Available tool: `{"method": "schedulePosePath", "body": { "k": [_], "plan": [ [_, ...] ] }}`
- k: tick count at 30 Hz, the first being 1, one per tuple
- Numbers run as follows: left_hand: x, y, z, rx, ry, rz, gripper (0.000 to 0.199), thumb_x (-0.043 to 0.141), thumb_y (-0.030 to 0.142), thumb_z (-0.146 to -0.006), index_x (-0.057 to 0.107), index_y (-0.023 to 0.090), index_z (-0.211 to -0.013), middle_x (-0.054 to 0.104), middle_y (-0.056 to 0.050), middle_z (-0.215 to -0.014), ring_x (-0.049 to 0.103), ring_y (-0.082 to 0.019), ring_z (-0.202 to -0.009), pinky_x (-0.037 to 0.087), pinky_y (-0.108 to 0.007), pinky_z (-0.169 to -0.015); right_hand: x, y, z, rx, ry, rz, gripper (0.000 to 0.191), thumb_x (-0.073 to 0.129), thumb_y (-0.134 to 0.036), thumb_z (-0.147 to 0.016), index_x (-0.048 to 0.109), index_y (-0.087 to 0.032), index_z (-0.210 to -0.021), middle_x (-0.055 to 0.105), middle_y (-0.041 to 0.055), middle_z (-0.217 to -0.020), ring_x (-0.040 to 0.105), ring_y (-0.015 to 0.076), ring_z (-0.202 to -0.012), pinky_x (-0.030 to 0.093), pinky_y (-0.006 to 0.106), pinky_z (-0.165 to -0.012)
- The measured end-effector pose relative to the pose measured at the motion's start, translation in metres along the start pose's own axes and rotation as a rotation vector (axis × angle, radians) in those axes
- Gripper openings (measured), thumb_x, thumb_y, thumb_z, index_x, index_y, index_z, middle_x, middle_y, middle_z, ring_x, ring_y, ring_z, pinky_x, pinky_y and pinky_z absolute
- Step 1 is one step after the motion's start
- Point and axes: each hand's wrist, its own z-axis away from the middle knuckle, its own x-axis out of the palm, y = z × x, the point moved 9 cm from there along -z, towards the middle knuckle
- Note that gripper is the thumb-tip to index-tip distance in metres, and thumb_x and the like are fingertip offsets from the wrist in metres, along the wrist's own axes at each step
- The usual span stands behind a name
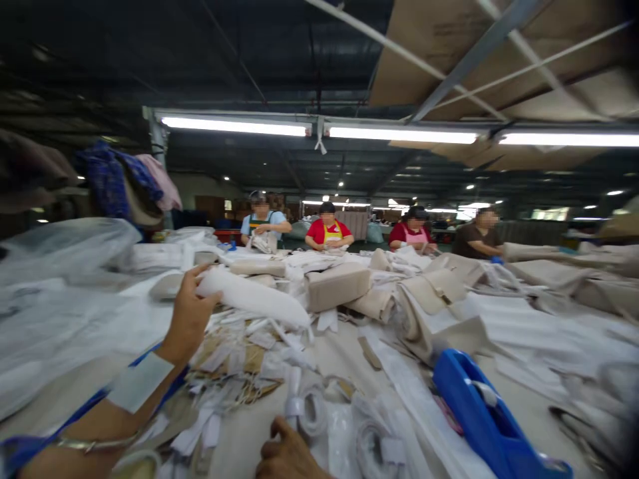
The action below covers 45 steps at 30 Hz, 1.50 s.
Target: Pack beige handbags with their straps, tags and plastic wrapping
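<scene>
My left hand (192, 303) is raised at the left, its thumb and fingers closed around the near end of a long, rounded bundle in white wrapping (257, 296). The bundle slants away to the right above the tabletop. What is inside the wrapping cannot be seen. Low in the middle, my right hand (289, 454) has its index finger lifted apart from the other, loosely curled fingers, and nothing shows in it. Just beyond it lie a coiled white-wrapped strap (313, 409) and a second coil (369, 442). Loose paper tags with strings (244, 362) lie between my hands.
A blue tape dispenser (479, 406) stands at the right. Beige bags (339, 285) and white wrapping sheets (519, 332) crowd the table's far side. Clear plastic (74, 313) is heaped at the left. Several co-workers stand beyond the table, under tube lights (399, 135).
</scene>
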Motion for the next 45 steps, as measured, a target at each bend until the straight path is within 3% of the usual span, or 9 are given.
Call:
{"method": "schedulePosePath", "body": {
  "k": [5,9,12,16,22,25,29,38,45],
  "plan": [
    [-0.043,0.0,0.029,-0.248,-0.099,0.298,0.074,0.073,0.018,-0.059,0.047,0.019,-0.128,0.061,0.003,-0.082,0.058,-0.013,-0.074,0.047,-0.022,-0.068,-0.032,-0.037,0.027,-0.155,0.251,0.286,0.028,0.055,-0.028,-0.08,0.048,-0.019,-0.054,0.054,-0.0016,-0.049,0.049,0.0155,-0.057,0.031,0.045,-0.097],
    [-0.056,-0.021,0.085,-0.479,-0.237,0.264,0.046,0.072,0.019,-0.06,0.064,0.013,-0.105,0.063,0.0,-0.08,0.055,-0.011,-0.066,0.043,-0.022,-0.063,-0.061,-0.055,0.032,-0.104,0.161,0.203,0.031,0.044,-0.013,-0.088,0.054,-0.02,-0.06,0.058,-0.0009,-0.056,0.05,0.0151,-0.061,0.025,0.04,-0.102],
    [-0.055,-0.036,0.137,-0.596,-0.35,0.16,0.038,0.066,0.021,-0.067,0.068,0.013,-0.103,0.064,-0.002,-0.085,0.054,-0.013,-0.067,0.04,-0.023,-0.061,-0.072,-0.06,0.027,-0.05,0.085,0.125,0.036,0.039,-0.014,-0.093,0.054,-0.02,-0.061,0.059,0.0002,-0.059,0.05,0.0146,-0.063,0.026,0.04,-0.098],
    [-0.042,-0.044,0.2,-0.635,-0.547,0.122,0.058,0.064,0.015,-0.065,0.061,0.019,-0.122,0.063,-0.004,-0.1,0.056,-0.018,-0.082,0.042,-0.025,-0.066,-0.079,-0.061,0.023,-0.043,0.065,0.051,0.04,0.036,-0.016,-0.096,0.052,-0.018,-0.06,0.056,-0.0007,-0.058,0.047,0.0125,-0.06,0.029,0.039,-0.092],
    [-0.02,-0.05,0.269,-0.555,-0.797,0.068,0.069,0.06,0.006,-0.058,0.061,0.023,-0.125,0.056,-0.006,-0.123,0.054,-0.022,-0.1,0.045,-0.029,-0.08,-0.083,-0.063,0.024,-0.095,0.059,0.027,0.038,0.034,-0.013,-0.097,0.05,-0.018,-0.062,0.053,-0.0016,-0.06,0.046,0.0116,-0.061,0.03,0.037,-0.088],
    [-0.024,-0.056,0.269,-0.564,-0.719,0.1,0.067,0.059,0.006,-0.061,0.061,0.02,-0.127,0.056,-0.007,-0.129,0.052,-0.026,-0.112,0.043,-0.032,-0.09,-0.087,-0.066,0.025,-0.116,0.074,0.024,0.037,0.035,-0.011,-0.096,0.048,-0.018,-0.063,0.052,-0.0018,-0.061,0.046,0.0118,-0.062,0.03,0.037,-0.088],
    [-0.026,-0.064,0.246,-0.673,-0.575,0.302,0.072,0.062,0.012,-0.066,0.052,0.019,-0.137,0.059,-0.009,-0.125,0.057,-0.024,-0.102,0.046,-0.031,-0.081,-0.091,-0.068,0.024,-0.13,0.089,0.01,0.036,0.036,-0.009,-0.095,0.046,-0.018,-0.062,0.049,-0.0024,-0.059,0.044,0.0115,-0.061,0.031,0.037,-0.087],
    [0.038,-0.082,0.264,-0.806,-0.782,0.511,0.07,0.067,0.007,-0.053,0.065,0.016,-0.122,0.07,-0.005,-0.104,0.059,-0.026,-0.101,0.046,-0.031,-0.083,-0.099,-0.071,0.025,-0.155,0.142,0.024,0.033,0.037,-0.008,-0.094,0.047,-0.019,-0.064,0.05,-0.0021,-0.06,0.044,0.0125,-0.061,0.032,0.037,-0.086],
    [0.068,-0.091,0.27,-0.833,-0.689,0.576,0.072,0.07,0.01,-0.054,0.063,0.014,-0.125,0.067,-0.01,-0.117,0.058,-0.03,-0.115,0.04,-0.043,-0.103,-0.104,-0.072,0.025,-0.239,0.326,0.093,0.03,0.039,-0.006,-0.087,0.046,-0.019,-0.061,0.051,-0.0023,-0.055,0.044,0.0127,-0.058,0.032,0.035,-0.078]
  ]
}}
